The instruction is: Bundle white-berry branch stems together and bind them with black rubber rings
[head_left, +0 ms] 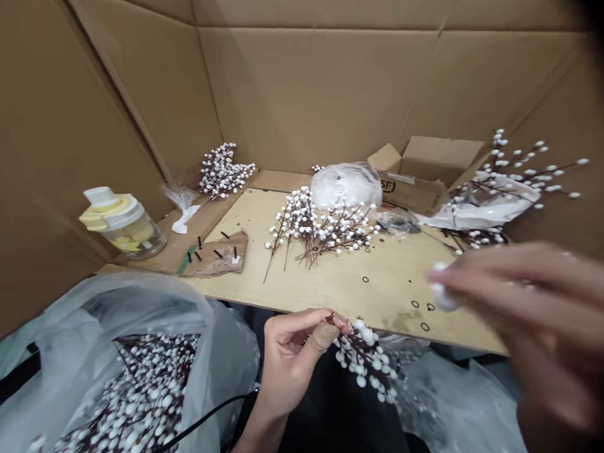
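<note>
Between the thumb and fingers of my left hand [298, 357] is the stem end of a white berry branch [365, 357], its berries hanging to the lower right in front of the table edge. My right hand [540, 309], blurred, is raised at the right, pinching a small white piece [442, 288] at its fingertips. The two hands are well apart. Beyond them, a bunch of white berry stems [322, 225] lies on the wooden table [334, 285]. A band or tape wraps my left thumb.
An open plastic bag [209, 391] full of berry branches stands at the lower left. A yellow-lidded jar [126, 224], a cardboard scrap [216, 255] with dark pegs, a white plastic bundle [345, 184], an open carton [415, 181] and more branches [520, 170] sit farther back.
</note>
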Demonstrator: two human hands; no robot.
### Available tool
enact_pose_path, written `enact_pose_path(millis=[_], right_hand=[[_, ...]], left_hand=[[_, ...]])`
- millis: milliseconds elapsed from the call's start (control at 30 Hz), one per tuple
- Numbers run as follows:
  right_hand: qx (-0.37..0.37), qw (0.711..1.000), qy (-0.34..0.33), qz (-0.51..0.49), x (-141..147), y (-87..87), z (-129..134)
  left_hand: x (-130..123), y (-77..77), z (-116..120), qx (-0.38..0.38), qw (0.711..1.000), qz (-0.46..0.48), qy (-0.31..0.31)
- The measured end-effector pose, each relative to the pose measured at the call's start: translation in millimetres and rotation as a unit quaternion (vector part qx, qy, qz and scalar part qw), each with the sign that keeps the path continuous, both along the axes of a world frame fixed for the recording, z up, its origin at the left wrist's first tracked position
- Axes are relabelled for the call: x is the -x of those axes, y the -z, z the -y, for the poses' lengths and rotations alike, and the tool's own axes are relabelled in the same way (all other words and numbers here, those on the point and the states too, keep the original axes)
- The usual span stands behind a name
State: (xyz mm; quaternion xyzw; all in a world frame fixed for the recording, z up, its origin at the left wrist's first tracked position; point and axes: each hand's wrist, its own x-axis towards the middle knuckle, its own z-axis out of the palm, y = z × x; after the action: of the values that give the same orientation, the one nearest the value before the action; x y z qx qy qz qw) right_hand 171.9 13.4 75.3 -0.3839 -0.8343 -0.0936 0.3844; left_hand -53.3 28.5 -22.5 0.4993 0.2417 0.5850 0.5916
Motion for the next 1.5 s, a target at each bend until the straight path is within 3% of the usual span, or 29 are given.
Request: enact_pose_path(millis=[67, 167, 267, 367, 633, 967, 1200, 1367, 1500], right_hand=[[0.056, 0.998, -0.016, 0.037, 10.0, 13.9, 18.1], [0.113, 0.990, -0.066, -0.054, 28.7, 39.1, 28.5], [0.085, 0.986, -0.060, -0.134, 37.6, 59.5, 34.0], [0.028, 0.988, -0.012, -0.150, 37.0, 69.4, 41.6], [0.012, 0.986, 0.045, -0.158, 35.4, 72.7, 48.6], [-0.004, 0.984, 0.043, -0.171, 40.6, 80.3, 43.8], [-0.021, 0.984, 0.029, -0.176, 42.4, 83.0, 41.7], [0.018, 0.987, 0.027, -0.157, 48.6, 85.7, 41.2], [-0.017, 0.990, 0.044, -0.134, 52.2, 87.8, 40.1]], left_hand=[[-5.9, -2.2, 2.0, -0.010, 1.000, -0.020, -0.004], [-14.8, -4.4, 5.5, -0.017, 0.999, -0.032, -0.008], [-23.5, -5.7, 9.1, -0.020, 0.999, -0.036, -0.010], [-30.7, -6.7, 11.8, -0.029, 0.999, -0.040, -0.009], [-39.9, -7.4, 11.9, -0.041, 0.998, -0.039, -0.003], [-40.7, -8.7, 12.4, -0.028, 0.997, -0.063, -0.022], [-38.6, -7.7, 9.7, -0.021, 0.999, -0.037, -0.008], [-39.3, -8.7, 8.3, -0.025, 1.000, -0.013, 0.011], [-38.5, -8.5, 7.3, -0.021, 1.000, -0.006, 0.020]])
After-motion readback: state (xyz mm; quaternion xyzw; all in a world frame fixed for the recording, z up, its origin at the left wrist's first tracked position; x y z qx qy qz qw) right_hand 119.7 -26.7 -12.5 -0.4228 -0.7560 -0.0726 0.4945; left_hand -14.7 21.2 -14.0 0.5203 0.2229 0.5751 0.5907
